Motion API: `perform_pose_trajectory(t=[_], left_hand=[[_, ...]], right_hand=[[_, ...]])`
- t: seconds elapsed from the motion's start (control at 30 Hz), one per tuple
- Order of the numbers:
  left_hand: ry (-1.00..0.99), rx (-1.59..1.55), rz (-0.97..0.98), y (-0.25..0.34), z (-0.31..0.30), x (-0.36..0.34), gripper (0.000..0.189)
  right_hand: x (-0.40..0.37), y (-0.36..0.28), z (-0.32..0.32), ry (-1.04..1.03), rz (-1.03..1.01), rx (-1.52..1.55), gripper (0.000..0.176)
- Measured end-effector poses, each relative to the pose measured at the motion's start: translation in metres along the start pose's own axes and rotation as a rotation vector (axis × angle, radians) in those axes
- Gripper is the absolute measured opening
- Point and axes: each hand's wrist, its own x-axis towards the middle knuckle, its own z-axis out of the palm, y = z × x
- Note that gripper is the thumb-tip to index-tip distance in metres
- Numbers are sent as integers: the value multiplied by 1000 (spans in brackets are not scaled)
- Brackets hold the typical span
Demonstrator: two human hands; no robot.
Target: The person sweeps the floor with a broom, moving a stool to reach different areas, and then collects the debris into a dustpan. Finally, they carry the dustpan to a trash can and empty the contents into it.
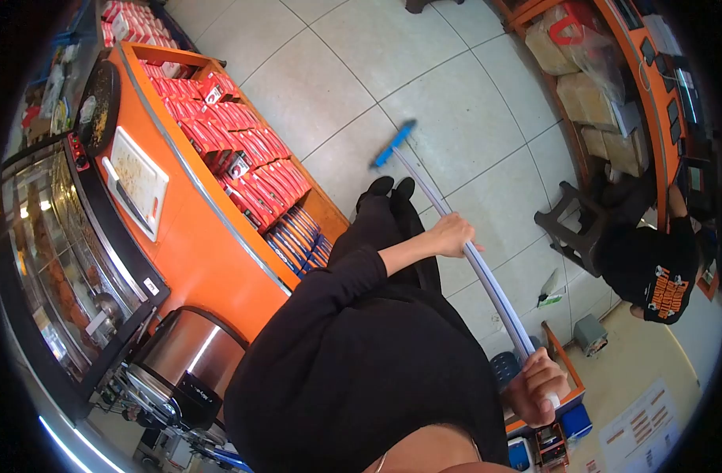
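Observation:
A broom with a narrow blue head and a pale, long handle slants across the view in front of me. My left hand is closed around the middle of the handle. Lower right, near the handle's top end, my right hand is wrapped round it. The broom head is on the tiled floor, just beyond my black shoes, and looks slightly blurred. Its bristles are too small to make out.
To the left stands an orange counter with red boxes, a cutting board with a knife and a metal cooker. On the right, a person in black is by a dark stool and an orange desk.

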Motion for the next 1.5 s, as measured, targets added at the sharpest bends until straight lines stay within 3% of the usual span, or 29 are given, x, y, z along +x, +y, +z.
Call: perform_pose_trajectory(t=[0.07,0.13,0.17,0.2,0.27,0.3,0.4,0.53,0.7,0.73,0.87,0.93,0.97,1.03,1.1,1.17,1.23,1.27,1.3,1.37,1.43,1.5], left_hand=[[163,115,-64,-12,-11,-19,42],[276,220,-190,-44,-36,-41,35],[211,202,-283,-69,-51,-53,14],[257,201,-306,-93,-67,-65,11],[418,255,-435,-192,-58,-92,22],[487,362,-446,-219,-60,-107,28],[513,364,-561,-260,-49,-136,38],[549,391,-580,-231,3,-125,40],[381,300,-555,-167,76,-94,41],[427,314,-482,-154,95,-91,42],[306,280,-427,-88,168,-70,41],[345,186,-315,-43,201,-53,40],[250,257,-329,-18,212,-44,40],[258,38,-424,32,234,-37,41],[110,77,-348,88,219,-31,38],[174,140,-231,107,222,-26,35],[287,140,-225,111,206,-22,31],[217,179,-337,92,206,-21,33],[325,197,-281,69,203,-22,29],[422,245,-356,19,191,-26,27],[462,281,-371,-32,198,-31,26],[433,401,-255,-43,197,-28,26]], right_hand=[[-9,11,1,158,-67,161,24],[-13,58,2,77,-136,111,25],[-12,82,12,100,1,149,25],[-15,113,24,148,108,89,25],[-8,170,50,-14,268,104,27],[-10,198,66,-10,343,136,24],[-2,237,85,-172,287,283,20],[-11,217,43,-267,360,280,19],[-32,182,-47,-339,427,244,18],[-42,176,-65,-347,426,238,19],[-86,126,-135,-244,444,263,19],[-104,90,-168,-190,457,261,21],[-112,67,-178,-171,416,261,23],[-130,29,-197,-219,274,270,28],[-145,1,-226,-360,78,290,27],[-152,-23,-238,-315,15,302,24],[-159,-17,-243,-220,-42,252,24],[-162,-7,-240,-183,20,107,22],[-165,6,-234,-145,86,-39,20],[-164,47,-212,-137,179,-352,9],[-157,93,-182,-335,70,-121,6],[-145,58,-180,-266,175,-272,5]])
